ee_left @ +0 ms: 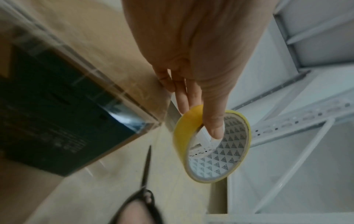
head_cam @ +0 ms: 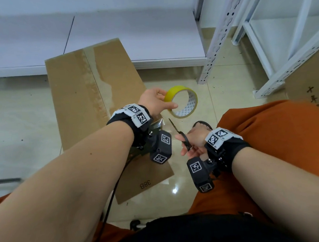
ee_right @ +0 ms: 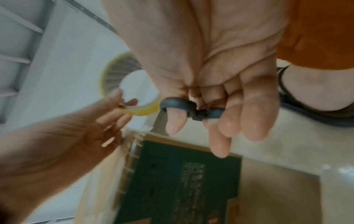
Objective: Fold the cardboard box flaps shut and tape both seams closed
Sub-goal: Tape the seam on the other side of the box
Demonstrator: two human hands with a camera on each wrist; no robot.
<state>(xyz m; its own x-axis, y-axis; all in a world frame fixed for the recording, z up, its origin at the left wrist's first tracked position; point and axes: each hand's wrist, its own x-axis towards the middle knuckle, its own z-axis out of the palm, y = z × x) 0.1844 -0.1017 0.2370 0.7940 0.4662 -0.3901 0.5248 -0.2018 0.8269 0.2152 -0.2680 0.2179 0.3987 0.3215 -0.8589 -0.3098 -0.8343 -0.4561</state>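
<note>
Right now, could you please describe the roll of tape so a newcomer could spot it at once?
Find the long cardboard box on the tiled floor. Off its right edge, the left hand holds a ring, the roll of tape. It is the only yellow thing, unlike the black scissors nearby.

Tape roll (head_cam: 181, 101): I see a yellow outside, white core printed with grey triangles, centre frame.
Cardboard box (head_cam: 75, 93): plain brown; dark green printed panel on its side.
Scissors (head_cam: 183, 137): black handles.
Trousers (head_cam: 272, 140): orange, right of frame.
Wrist straps (head_cam: 135, 113): black, with black-and-white square markers.
Shelving (head_cam: 224, 28): white, upper right.
</note>
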